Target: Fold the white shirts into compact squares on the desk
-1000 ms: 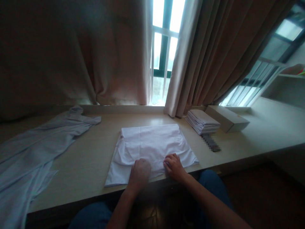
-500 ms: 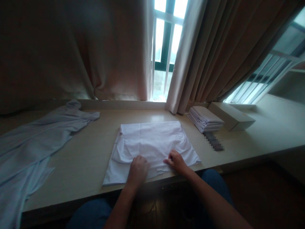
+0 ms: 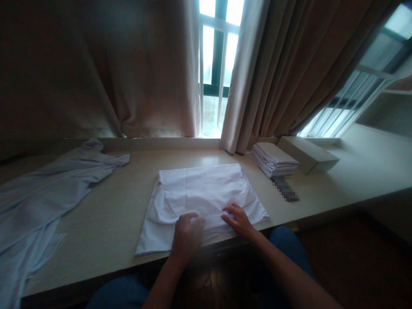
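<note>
A white cloth garment lies folded in front of me on the pale tabletop, with creases and a loose layer along its near side. My left hand is over the near edge of the cloth, left of its middle. Its fingers are bent and slightly blurred, and a small gap shows between thumb and fingers. To the right, my right hand rests at the cloth's near part. Its thumb and fingers are spread apart, with cloth beneath them. Whether the left fingertips touch the fabric is hard to see.
Crumpled white cloth covers the table's left side and hangs over its front edge. At the back right are a stack of folded white cloths, a pale box and a pixelated dark object. Curtains hang behind.
The right thumb and fingers have parted from a closer pinch. The left hand has shifted slightly and its fingers have loosened. The view has swung a little to the right.
</note>
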Available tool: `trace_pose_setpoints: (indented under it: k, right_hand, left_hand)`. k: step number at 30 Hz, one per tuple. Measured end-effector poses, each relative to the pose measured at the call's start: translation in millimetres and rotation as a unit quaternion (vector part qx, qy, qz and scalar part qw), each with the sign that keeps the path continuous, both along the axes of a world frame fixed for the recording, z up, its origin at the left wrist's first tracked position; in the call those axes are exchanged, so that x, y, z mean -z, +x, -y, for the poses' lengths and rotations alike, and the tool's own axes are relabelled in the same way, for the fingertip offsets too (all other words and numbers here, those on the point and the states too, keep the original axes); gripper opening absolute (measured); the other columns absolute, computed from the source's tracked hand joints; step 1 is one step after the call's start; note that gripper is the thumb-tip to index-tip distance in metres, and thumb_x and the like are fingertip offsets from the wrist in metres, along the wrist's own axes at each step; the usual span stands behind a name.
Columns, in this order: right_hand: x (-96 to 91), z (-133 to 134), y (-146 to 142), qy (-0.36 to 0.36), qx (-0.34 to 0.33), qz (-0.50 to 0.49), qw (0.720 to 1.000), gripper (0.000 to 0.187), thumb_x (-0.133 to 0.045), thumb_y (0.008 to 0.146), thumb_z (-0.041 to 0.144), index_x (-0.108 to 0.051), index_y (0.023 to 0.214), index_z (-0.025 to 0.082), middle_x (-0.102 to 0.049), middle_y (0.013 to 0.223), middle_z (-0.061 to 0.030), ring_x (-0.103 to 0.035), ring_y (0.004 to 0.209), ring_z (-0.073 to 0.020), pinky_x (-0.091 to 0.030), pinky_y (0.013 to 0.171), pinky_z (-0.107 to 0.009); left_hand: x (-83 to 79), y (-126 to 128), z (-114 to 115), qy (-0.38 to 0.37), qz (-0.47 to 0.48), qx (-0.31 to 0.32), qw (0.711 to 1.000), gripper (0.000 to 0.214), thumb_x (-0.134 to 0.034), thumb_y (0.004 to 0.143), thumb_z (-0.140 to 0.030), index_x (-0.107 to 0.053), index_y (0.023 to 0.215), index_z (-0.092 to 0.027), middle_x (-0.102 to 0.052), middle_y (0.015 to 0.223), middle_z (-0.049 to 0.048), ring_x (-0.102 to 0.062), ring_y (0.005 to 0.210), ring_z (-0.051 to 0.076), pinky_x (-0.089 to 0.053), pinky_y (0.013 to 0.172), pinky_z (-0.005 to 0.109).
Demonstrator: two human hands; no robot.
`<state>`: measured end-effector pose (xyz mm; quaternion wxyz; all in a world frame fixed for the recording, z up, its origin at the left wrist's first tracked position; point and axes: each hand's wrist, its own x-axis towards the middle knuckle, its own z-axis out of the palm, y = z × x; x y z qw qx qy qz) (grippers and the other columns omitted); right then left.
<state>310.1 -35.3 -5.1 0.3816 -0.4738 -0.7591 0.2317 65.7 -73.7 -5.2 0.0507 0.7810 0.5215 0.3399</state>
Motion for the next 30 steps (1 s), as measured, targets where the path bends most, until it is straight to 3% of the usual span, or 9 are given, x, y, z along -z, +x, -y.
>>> trace_pose_setpoints:
  k: [3, 6, 11, 17, 22, 26, 30]
  right_hand:
    - [1.4, 3.2, -2.3, 0.024, -0.015, 0.038, 0.999, 0.048, -0.077, 0.071, 0.043, -0.064, 0.113, 0.024, -0.058, 0.107, -0.0064, -0.052, 0.102, -0.0225, -0.041, 0.092, -0.035]
    - [4.0, 1.4, -0.9, 0.015, -0.019, 0.043, 0.999, 0.049, -0.079, 0.066, 0.031, -0.064, 0.112, 0.024, -0.056, 0.108, -0.0064, -0.052, 0.104, -0.0228, -0.042, 0.092, -0.035]
    - [0.2, -1.6, 7.6, -0.024, -0.035, -0.015, 0.999, 0.048, -0.058, 0.064, 0.003, -0.065, 0.106, 0.023, -0.058, 0.106, -0.0035, -0.054, 0.101, -0.0184, -0.043, 0.090, -0.031]
    - [2.7, -4.6, 14.7, -0.027, -0.021, -0.052, 0.998, 0.059, -0.043, 0.052, -0.001, -0.066, 0.102, 0.021, -0.060, 0.106, -0.0034, -0.057, 0.095, -0.0170, -0.045, 0.074, -0.025]
    - [7.7, 1.1, 9.5, 0.027, 0.045, -0.058, 0.997, 0.044, -0.046, 0.061, 0.000, -0.066, 0.094, 0.020, -0.060, 0.103, -0.0050, -0.057, 0.098, -0.0185, -0.046, 0.084, -0.030]
    - [8.9, 16.2, 1.6, 0.114, 0.131, -0.007, 0.985, 0.021, -0.052, 0.082, 0.014, -0.064, 0.097, 0.021, -0.059, 0.104, -0.0080, -0.054, 0.104, -0.0217, -0.043, 0.094, -0.038]
    - [8.4, 17.5, 16.2, 0.124, 0.227, 0.102, 0.961, 0.029, -0.055, 0.088, 0.032, -0.060, 0.113, 0.019, -0.058, 0.115, -0.0118, -0.050, 0.111, -0.0260, -0.038, 0.099, -0.044]
  left_hand:
    - [-8.6, 15.7, 12.4, -0.002, -0.058, 0.053, 0.997, 0.026, -0.050, 0.088, -0.023, -0.066, 0.108, -0.029, -0.059, 0.111, 0.0066, -0.051, 0.106, 0.022, -0.042, 0.090, 0.039]
    - [-13.1, 23.7, 17.7, -0.011, -0.090, 0.076, 0.993, 0.029, -0.050, 0.088, -0.022, -0.064, 0.112, -0.030, -0.061, 0.108, 0.0060, -0.052, 0.102, 0.021, -0.043, 0.088, 0.037]
    - [-13.9, 22.4, 17.0, -0.004, -0.099, 0.072, 0.992, 0.028, -0.052, 0.087, -0.024, -0.064, 0.112, -0.031, -0.062, 0.108, 0.0059, -0.053, 0.101, 0.020, -0.044, 0.087, 0.037]
    - [-8.7, 20.0, 17.3, 0.011, -0.106, 0.075, 0.991, 0.029, -0.053, 0.087, -0.023, -0.065, 0.113, -0.031, -0.062, 0.115, 0.0059, -0.054, 0.105, 0.021, -0.045, 0.089, 0.038]
    - [-2.5, 19.5, 19.9, 0.049, -0.131, 0.053, 0.989, 0.035, -0.052, 0.088, -0.027, -0.062, 0.121, -0.032, -0.056, 0.133, 0.0059, -0.047, 0.123, 0.025, -0.039, 0.101, 0.043]
    - [4.8, 20.8, 22.4, 0.072, -0.174, 0.024, 0.982, 0.053, -0.052, 0.088, -0.039, -0.044, 0.140, -0.033, -0.033, 0.153, 0.0058, -0.026, 0.142, 0.030, -0.022, 0.113, 0.053]
    - [16.0, 20.5, 22.6, 0.041, -0.207, 0.035, 0.977, 0.060, -0.053, 0.086, -0.048, -0.037, 0.143, -0.040, -0.028, 0.156, 0.0031, -0.023, 0.143, 0.031, -0.017, 0.113, 0.058]
